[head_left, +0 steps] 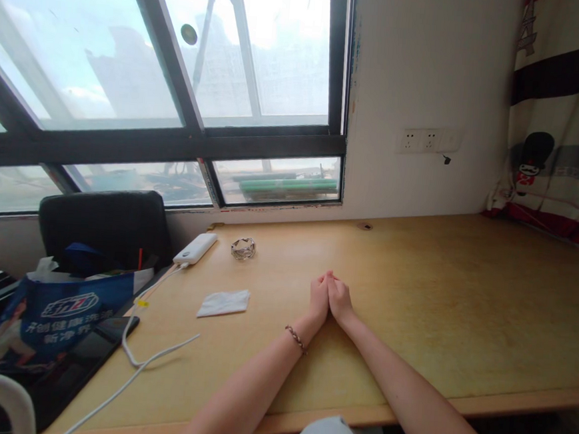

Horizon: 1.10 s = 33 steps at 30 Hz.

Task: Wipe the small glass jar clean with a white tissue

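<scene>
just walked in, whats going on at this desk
The person's left hand, with a braided bracelet at the wrist, and right hand are pressed together with fingers curled on the pale yellow wooden desk. Neither visibly holds anything. To their left lie a flat white cloth or tissue, a silvery ring-shaped object and a white rectangular device with a white cable plugged in.

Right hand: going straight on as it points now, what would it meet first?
The left hand: the right hand angles in toward it, and the two touch. Past it, the line seems to run over the desk toward the wall, though depth is unclear.
</scene>
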{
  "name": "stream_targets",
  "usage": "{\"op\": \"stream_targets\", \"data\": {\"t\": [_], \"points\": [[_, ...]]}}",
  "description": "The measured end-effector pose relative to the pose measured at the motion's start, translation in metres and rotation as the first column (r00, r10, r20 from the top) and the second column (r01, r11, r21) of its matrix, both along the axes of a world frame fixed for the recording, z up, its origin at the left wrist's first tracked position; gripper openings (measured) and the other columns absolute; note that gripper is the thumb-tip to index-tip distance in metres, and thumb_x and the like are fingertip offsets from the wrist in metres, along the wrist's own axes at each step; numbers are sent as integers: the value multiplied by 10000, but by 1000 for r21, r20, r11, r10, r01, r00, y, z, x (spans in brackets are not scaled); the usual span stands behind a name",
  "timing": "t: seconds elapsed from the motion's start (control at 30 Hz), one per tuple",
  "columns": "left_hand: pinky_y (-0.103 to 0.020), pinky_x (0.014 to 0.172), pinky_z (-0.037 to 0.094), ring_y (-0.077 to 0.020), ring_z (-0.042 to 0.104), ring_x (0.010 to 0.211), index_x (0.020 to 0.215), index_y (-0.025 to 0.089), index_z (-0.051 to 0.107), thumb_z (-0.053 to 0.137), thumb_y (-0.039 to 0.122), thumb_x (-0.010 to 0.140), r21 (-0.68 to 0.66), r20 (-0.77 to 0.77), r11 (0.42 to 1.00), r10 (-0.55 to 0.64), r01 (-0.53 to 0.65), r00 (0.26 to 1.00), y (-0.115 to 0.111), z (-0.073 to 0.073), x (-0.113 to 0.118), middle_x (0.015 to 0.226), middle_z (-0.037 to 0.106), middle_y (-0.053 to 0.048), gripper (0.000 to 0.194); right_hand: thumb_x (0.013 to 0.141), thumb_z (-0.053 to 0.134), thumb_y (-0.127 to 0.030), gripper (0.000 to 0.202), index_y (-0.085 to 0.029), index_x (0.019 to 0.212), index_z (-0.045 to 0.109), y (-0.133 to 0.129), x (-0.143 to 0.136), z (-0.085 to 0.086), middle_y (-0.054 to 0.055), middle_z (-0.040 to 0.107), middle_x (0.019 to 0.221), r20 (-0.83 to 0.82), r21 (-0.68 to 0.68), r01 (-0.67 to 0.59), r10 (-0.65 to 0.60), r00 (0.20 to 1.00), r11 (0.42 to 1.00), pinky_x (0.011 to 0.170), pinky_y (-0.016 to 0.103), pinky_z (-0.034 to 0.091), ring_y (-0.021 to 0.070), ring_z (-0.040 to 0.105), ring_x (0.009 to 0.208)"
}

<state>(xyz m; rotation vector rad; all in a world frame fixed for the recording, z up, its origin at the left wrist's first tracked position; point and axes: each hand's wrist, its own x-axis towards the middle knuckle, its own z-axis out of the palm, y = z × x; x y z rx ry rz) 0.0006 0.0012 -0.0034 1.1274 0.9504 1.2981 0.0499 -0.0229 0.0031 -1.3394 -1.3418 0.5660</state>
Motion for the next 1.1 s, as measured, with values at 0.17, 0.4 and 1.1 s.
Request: {"op": "stream_targets", "data": {"t": [0.17,0.4,1.1], "points": [[-210,451,297,-80,377,455,471,130,477,556,423,589,-12,1,1000,-1,1,1000,0,1,0,436,428,22,326,836,173,-524,628,-135,682,641,0,0,1,126,668,729,8,-6,8,-8,1000,1000,657,269,444,197,623,730],[-207,452,291,-77,373,459,466,134,467,549,420,588,5,-6,1000,-7,7,1000,0,0,0,437,422,26,321,837,180,-520,626,-133,664,641,1,0,0,128,665,727,20,-4,11,-11,1000,1000,650,271,441,201,622,714],[-208,455,300,-82,384,451,472,131,483,545,418,606,31,-6,999,-26,27,1000,1,-1,0,435,441,17,323,830,171,-536,638,-140,658,641,1,1,0,126,670,732,20,-8,17,-16,1000,1000,685,279,448,207,623,753]]}}
